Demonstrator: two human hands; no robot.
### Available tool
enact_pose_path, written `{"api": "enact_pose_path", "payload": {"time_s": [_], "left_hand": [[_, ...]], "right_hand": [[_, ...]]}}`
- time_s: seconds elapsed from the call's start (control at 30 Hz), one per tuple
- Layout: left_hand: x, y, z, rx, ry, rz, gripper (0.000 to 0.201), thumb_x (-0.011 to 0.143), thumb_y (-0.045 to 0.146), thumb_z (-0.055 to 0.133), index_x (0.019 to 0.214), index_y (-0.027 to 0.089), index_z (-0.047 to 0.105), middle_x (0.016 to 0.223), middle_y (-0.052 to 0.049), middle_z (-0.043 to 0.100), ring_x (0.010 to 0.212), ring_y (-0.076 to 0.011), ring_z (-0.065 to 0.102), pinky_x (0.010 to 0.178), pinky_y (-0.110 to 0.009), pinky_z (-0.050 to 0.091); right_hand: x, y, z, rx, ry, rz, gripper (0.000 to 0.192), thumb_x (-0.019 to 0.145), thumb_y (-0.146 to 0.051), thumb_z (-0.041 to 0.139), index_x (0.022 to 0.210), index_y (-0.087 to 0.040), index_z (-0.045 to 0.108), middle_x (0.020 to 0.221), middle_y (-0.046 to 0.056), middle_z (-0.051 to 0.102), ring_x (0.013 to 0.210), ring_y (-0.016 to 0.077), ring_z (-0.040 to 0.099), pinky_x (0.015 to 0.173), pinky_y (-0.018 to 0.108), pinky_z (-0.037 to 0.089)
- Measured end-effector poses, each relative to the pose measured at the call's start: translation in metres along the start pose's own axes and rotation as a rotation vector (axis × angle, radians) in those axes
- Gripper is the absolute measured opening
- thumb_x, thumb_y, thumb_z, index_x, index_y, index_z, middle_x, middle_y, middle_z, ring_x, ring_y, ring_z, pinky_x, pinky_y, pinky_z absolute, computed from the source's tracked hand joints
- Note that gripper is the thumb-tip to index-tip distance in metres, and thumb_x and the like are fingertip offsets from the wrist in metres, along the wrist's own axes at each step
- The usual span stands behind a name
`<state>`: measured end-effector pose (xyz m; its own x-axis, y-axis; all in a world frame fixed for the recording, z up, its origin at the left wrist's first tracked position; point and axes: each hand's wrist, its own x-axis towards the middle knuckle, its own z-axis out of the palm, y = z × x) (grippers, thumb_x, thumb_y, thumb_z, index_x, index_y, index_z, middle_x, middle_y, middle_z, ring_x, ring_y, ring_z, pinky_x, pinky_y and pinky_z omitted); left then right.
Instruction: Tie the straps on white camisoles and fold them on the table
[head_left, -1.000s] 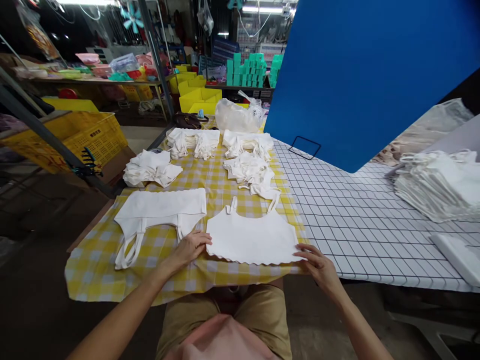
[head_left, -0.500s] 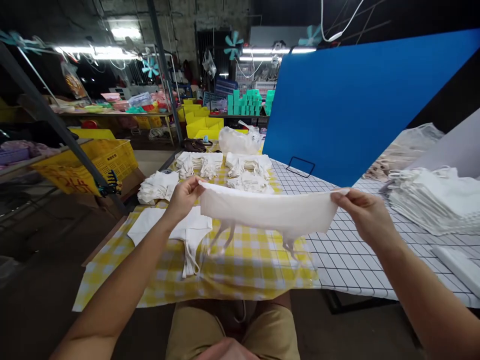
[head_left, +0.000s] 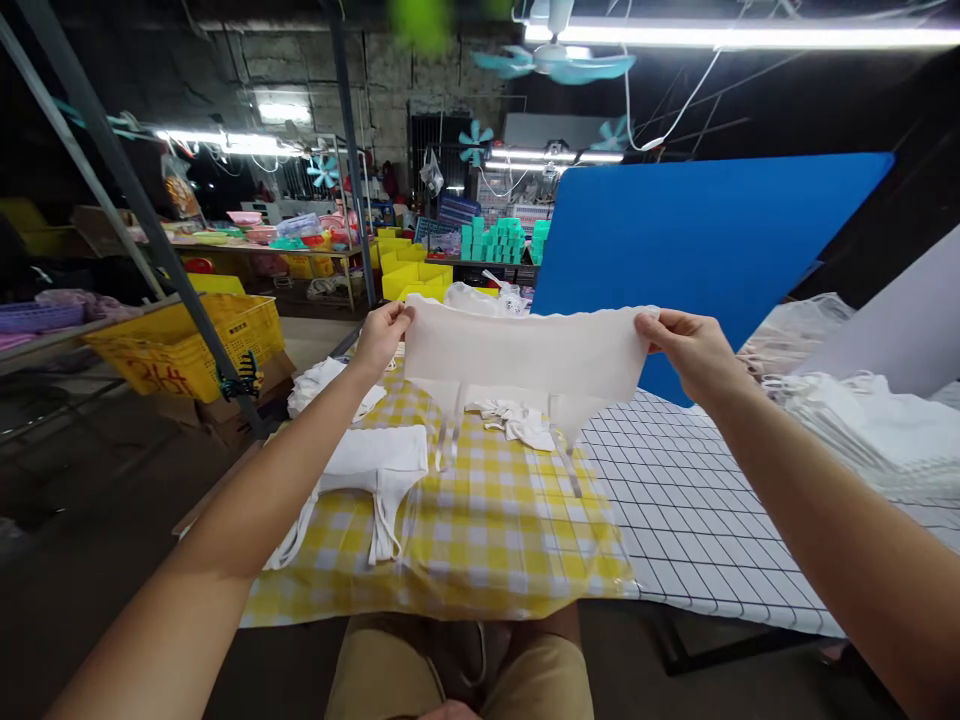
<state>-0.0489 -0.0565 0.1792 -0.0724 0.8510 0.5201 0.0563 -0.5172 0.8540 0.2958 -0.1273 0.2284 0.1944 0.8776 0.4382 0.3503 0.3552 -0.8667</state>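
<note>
Left hand point(head_left: 381, 342), right hand point(head_left: 694, 350) pinch white garment point(head_left: 525, 350) above yellow checked cloth point(head_left: 480, 540); uneven lowering could twist dangling straps point(head_left: 441, 455).

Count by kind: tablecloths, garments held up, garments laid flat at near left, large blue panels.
Yellow-checked cloth and black-gridded white cloth: 2
Held white strapped garment: 1
Flat-laid white strapped garment: 1, anything beneath hidden
Large flat blue panel: 1
Total: 5 visible

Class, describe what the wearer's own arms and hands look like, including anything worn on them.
The left hand and right hand are ungloved. The left forearm and right forearm are bare, with no sleeves in view. No watch, bracelet or marking shows on either.
</note>
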Motion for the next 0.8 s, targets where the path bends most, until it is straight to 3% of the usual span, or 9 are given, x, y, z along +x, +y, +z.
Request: {"api": "enact_pose_path", "payload": {"time_s": [0.37,0.53,0.67,0.8], "left_hand": [[0.010,0.000,-0.015,-0.010,0.100,-0.004,0.027,0.076,0.034,0.058,0.060,0.015,0.046,0.055,0.005,0.042,0.049,-0.0064,0.038,0.047,-0.017,0.034],[0.003,0.000,-0.027,0.004,0.177,-0.039,0.024,0.077,0.024,0.053,0.057,0.015,0.043,0.053,0.006,0.035,0.047,-0.0061,0.034,0.048,-0.018,0.030],[-0.015,0.000,-0.051,0.023,0.250,0.008,0.022,0.074,0.024,0.054,0.057,0.015,0.043,0.053,0.006,0.035,0.047,-0.0056,0.033,0.047,-0.016,0.028],[-0.044,0.003,-0.090,0.023,0.320,-0.010,0.011,0.070,0.024,0.057,0.066,0.015,0.052,0.059,0.005,0.047,0.050,-0.0058,0.040,0.048,-0.015,0.032]], "right_hand": [[0.012,-0.011,0.023,-0.005,0.016,0.050,0.025,0.071,-0.035,0.065,0.068,-0.010,0.064,0.065,0.003,0.058,0.063,0.0102,0.046,0.063,0.029,0.040],[0.014,-0.009,0.036,0.028,-0.016,0.033,0.025,0.075,-0.033,0.063,0.064,-0.011,0.062,0.060,0.001,0.056,0.060,0.0095,0.045,0.062,0.028,0.039],[0.007,-0.004,0.055,0.063,-0.090,0.010,0.028,0.073,-0.038,0.064,0.062,-0.013,0.061,0.060,0.000,0.057,0.058,0.0093,0.046,0.062,0.028,0.040],[-0.010,0.000,0.082,0.071,-0.233,-0.032,0.035,0.069,-0.050,0.064,0.061,-0.016,0.062,0.057,-0.001,0.057,0.055,0.0098,0.048,0.058,0.027,0.041]]}}
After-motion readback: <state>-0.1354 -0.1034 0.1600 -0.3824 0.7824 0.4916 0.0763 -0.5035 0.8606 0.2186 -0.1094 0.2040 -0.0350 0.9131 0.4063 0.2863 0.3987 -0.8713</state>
